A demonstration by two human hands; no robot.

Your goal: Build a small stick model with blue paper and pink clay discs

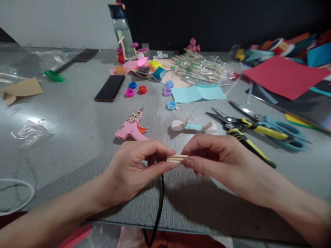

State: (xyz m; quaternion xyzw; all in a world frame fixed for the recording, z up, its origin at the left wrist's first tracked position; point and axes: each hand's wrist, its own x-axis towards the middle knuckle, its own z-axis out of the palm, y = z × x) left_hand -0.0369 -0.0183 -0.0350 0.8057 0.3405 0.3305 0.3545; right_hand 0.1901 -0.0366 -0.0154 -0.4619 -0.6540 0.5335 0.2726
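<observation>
Between the fingertips of my left hand [139,165] and my right hand [219,155] is a small bundle of short wooden sticks [177,158]. Both hands pinch it, one at each end, a little above the table near its front edge. Just behind my left hand lies a pink glue gun [130,129], its black cord running down under that hand. Past my right hand stands a small piece made of white caps, bits of wood and a light blue strip [194,127]. Black-and-yellow pliers [239,132] lie right of it.
Blue-handled scissors [284,132] lie by the pliers. Further back are a phone [110,88], coloured bottle caps [142,90], folded light blue paper [198,93], wrapped wooden sticks [196,65] and a water bottle [121,31]. Red paper [287,75] lies at the right, crumpled plastic [32,132] at the left.
</observation>
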